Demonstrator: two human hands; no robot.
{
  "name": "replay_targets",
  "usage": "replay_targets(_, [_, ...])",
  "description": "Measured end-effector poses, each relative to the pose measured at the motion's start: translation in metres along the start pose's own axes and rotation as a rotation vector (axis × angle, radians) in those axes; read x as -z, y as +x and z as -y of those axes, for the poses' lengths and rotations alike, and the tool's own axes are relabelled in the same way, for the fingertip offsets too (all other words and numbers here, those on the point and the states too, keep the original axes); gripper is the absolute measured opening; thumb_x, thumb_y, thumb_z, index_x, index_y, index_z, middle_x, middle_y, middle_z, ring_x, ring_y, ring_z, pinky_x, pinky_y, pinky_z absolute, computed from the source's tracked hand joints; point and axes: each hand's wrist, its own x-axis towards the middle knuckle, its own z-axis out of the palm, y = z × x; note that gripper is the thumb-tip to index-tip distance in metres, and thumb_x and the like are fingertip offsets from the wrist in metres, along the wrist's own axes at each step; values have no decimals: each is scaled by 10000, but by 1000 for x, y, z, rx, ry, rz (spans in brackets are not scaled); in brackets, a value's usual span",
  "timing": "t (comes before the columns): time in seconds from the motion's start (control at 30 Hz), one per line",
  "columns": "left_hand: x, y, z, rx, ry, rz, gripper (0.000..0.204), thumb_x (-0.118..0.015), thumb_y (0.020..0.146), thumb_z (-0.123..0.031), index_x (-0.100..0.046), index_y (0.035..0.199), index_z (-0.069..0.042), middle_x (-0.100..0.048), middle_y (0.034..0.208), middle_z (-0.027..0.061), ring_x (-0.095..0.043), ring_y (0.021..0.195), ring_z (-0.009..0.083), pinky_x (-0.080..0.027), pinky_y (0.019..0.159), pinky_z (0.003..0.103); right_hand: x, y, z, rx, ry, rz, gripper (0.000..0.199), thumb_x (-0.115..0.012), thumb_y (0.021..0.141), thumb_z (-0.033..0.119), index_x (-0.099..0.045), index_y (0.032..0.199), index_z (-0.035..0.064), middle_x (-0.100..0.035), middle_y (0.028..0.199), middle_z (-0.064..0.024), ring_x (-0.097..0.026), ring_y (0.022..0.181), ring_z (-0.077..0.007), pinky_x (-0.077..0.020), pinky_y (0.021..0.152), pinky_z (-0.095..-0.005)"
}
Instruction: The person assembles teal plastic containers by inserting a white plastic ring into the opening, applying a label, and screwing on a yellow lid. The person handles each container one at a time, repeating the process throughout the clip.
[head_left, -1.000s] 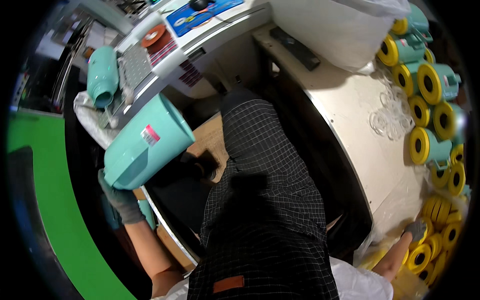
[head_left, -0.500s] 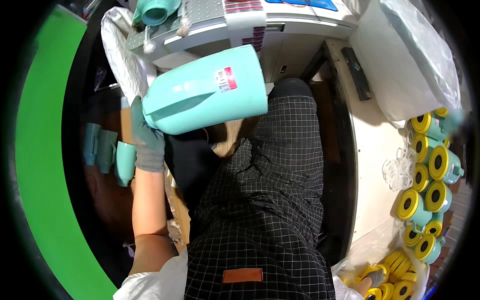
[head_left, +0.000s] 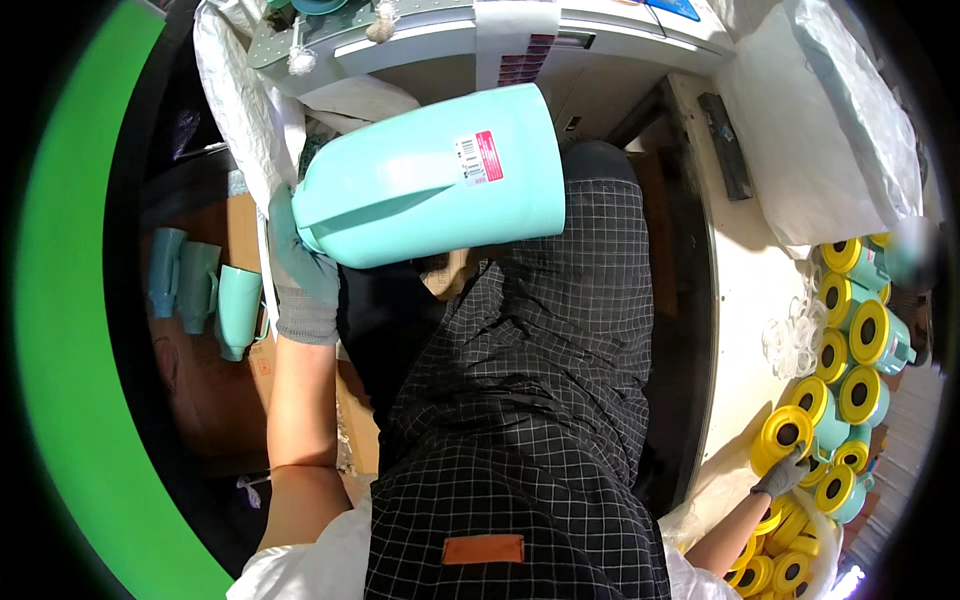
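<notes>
My left hand (head_left: 303, 250), in a grey-green glove, grips a large mint-green jug (head_left: 440, 170) by its narrow neck end. The jug lies almost level above my left leg. Its wide end points right, and its handle and a red-and-white barcode sticker face up. At the lower right, my right hand (head_left: 785, 472), in a grey glove, is closed on a yellow round cap (head_left: 780, 440) with a dark centre. That cap is over the white bench, beside an open plastic bag of similar yellow caps (head_left: 790, 545).
Several green jugs with yellow ends (head_left: 870, 335) are stacked along the right. White rings or cords (head_left: 793, 340) lie on the white bench (head_left: 740, 300), near a big white sack (head_left: 820, 130). Three more jugs (head_left: 238, 305) stand at left. Ahead is a grey metal machine table (head_left: 410, 45).
My right hand has come up out of the bag with a yellow cap. The jug in my left hand has shifted slightly right in the view.
</notes>
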Motion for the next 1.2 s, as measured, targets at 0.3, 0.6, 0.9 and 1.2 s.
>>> replay_targets(0.3, [27,-10,7,-63,105,48,495,-462,1116,-306,-425,1540,-55,-556,1475,151,-574,1341,286,-513,1112,439,6,6,0,154,780,-126,401,-557,1070,187,-572,1367,-82,-675,1299,-228,-672,1125,-312,-554,995,-389])
replay_targets(0.6, [11,-36,15,-399,768,254,518,-556,1061,-154,-402,1507,59,-547,1446,175,-536,1342,253,-444,1124,377,-133,-240,246,211,684,909,367,-594,1064,218,-617,1356,-3,-644,1303,-183,-605,1216,-250,-484,1045,-373])
replay_targets(0.9, [38,-73,57,-149,620,313,505,-433,1133,-246,-356,1568,0,-522,1473,117,-536,1333,223,-442,1135,369,-93,-308,296,1080,745,415,572,-754,875,316,-653,1346,7,-599,1049,-156,-565,961,-325,-471,879,-431])
replay_targets(1.2, [12,-80,79,226,108,239,360,-455,1120,-212,-541,1397,3,-631,1326,101,-602,1219,169,-508,1019,337,-31,-261,399,1019,1166,747,607,-769,828,251,-655,1349,-39,-565,1043,-132,-583,935,-249,-490,844,-344])
